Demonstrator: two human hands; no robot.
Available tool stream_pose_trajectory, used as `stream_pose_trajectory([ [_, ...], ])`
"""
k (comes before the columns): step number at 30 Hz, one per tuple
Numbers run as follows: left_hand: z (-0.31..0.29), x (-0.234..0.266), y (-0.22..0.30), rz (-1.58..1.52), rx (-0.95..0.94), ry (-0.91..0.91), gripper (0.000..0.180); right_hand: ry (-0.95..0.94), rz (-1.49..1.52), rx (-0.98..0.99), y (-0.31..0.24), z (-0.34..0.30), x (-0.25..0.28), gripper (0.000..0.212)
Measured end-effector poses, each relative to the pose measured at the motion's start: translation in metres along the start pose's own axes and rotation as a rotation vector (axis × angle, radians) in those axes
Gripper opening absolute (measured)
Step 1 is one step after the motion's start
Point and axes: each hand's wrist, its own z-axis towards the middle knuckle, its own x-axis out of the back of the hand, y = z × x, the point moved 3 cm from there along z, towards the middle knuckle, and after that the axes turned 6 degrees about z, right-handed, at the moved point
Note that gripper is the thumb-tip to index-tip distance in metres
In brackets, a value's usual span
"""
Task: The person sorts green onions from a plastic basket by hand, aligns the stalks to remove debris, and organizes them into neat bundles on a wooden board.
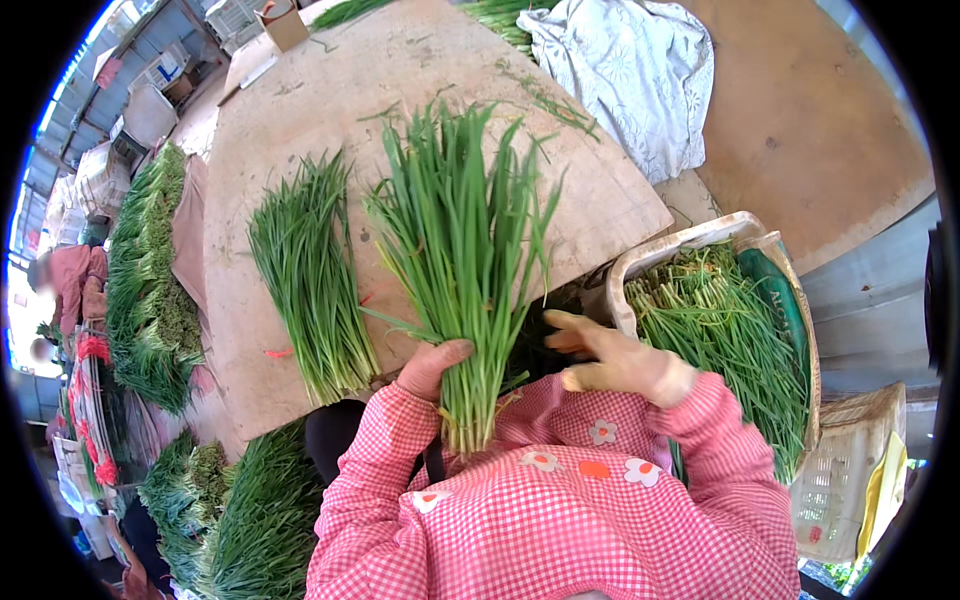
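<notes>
My left hand (pixel 437 367) is closed round the lower stems of a bunch of garlic chives (pixel 450 220). The bunch leans upright in front of my checked apron, its leaf tips spread over the wooden table (pixel 340 110) and its cut ends pointing toward me. To the right of the stems, my gloved right hand (pixel 625 365) has its fingers apart and holds nothing. A second bunch of chives (pixel 305 270) lies on the table left of the held one. At my right, a white plastic crate (pixel 625 262) contains loose chives (pixel 720 320), near my right forearm.
A white patterned cloth (pixel 625 80) lies at the table's far right. A knife (pixel 250 78) and a small cardboard box (pixel 283 25) are at the far left. Chive piles (pixel 150 290) line the left side, with more chives (pixel 265 520) below the table's left edge.
</notes>
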Motion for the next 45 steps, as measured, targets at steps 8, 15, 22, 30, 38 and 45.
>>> stream_pose_trajectory([
  [8, -0.011, -0.017, 0.006, 0.558, -0.144, 0.005, 0.059, 0.056, 0.891, 0.255, -0.074, 0.077, -0.015, 0.042],
  [15, -0.004, -0.048, 0.098, 1.019, -0.503, -0.086, 0.06, 0.288, 0.522, 0.572, -0.139, 0.075, -0.019, 0.037],
  [22, 0.0, -0.086, 0.183, 1.037, -0.783, -0.075, 0.052, 0.332, 0.215, 0.844, -0.187, 0.076, 0.002, 0.034],
  [30, 0.042, -0.061, 0.176, 1.14, -0.784, -0.088, 0.09, 0.29, 0.103, 0.839, -0.191, 0.089, 0.017, 0.041],
  [38, 0.063, -0.075, 0.179, 1.419, -1.203, 0.163, 0.045, 0.247, 0.07, 0.915, -0.241, 0.092, 0.01, 0.048],
  [45, 0.034, -0.055, 0.202, 0.344, -0.702, 0.317, 0.025, 0.189, -0.15, 1.092, -0.194, 0.111, 0.025, 0.058],
])
